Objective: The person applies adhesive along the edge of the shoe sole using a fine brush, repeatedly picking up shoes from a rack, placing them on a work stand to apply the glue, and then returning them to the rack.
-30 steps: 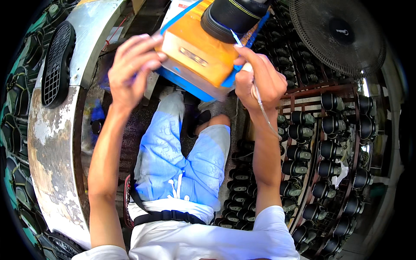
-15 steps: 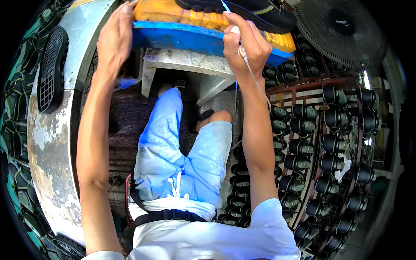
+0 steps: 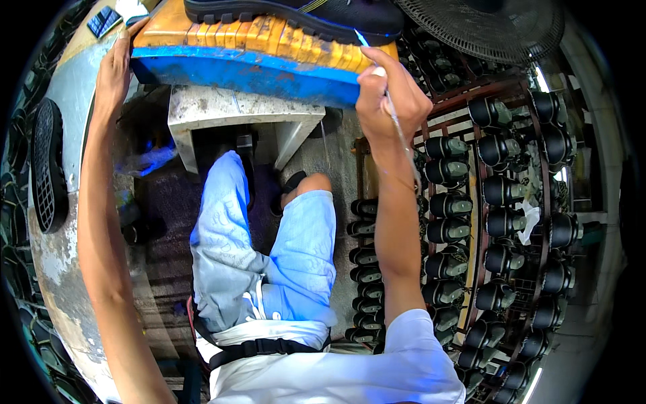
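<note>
A black shoe [image 3: 356, 15] with a thick treaded sole and yellow stitching lies on a yellow ridged block [image 3: 269, 40] atop a blue base [image 3: 235, 73]. My right hand [image 3: 393, 101] is closed around a slim pen-like tool [image 3: 362, 38] with a thin cord running down my forearm. Its pale tip meets the shoe's lower edge near the right end, where sole and upper join; exact contact is hard to tell. At the block's left end, my left hand [image 3: 113, 77] rests with fingers stretched out, holding nothing. The shoe's top is cut off by the picture's edge.
A loose black sole [image 3: 48, 165] lies on the worn metal table at left, with a phone-like dark object [image 3: 104, 22] farther up. A fan [image 3: 484, 30] stands at the far right. Racks of black shoes [image 3: 505, 190] fill the right side. A metal stand [image 3: 245, 108] supports the block.
My view has shifted, so the shoe and block sit lower and farther left. The tool tip has moved rightward along the shoe's sole edge. My left hand stays at the block's left end.
</note>
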Demonstrator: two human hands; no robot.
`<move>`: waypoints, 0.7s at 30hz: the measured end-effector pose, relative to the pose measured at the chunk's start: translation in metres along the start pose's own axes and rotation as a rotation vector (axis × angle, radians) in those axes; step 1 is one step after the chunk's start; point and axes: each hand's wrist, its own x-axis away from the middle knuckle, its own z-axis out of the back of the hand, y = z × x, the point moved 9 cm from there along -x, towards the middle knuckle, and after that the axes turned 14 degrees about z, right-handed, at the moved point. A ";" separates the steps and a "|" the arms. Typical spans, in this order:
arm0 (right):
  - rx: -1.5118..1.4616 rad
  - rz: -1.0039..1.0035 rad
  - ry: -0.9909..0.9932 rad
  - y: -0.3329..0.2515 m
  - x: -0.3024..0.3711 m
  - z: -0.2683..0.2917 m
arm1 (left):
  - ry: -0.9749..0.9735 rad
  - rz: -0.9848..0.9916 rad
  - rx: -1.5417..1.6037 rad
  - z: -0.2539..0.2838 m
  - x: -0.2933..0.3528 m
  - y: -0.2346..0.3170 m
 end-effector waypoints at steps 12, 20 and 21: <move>-0.202 -0.241 0.065 0.023 -0.024 0.088 | 0.022 0.075 0.123 -0.001 -0.041 -0.004; -0.940 -0.738 -0.026 -0.018 0.024 -0.021 | 0.382 0.285 0.272 -0.004 0.138 0.046; -0.909 -0.730 -0.077 -0.025 0.026 -0.038 | 0.336 0.303 0.280 -0.020 0.167 0.064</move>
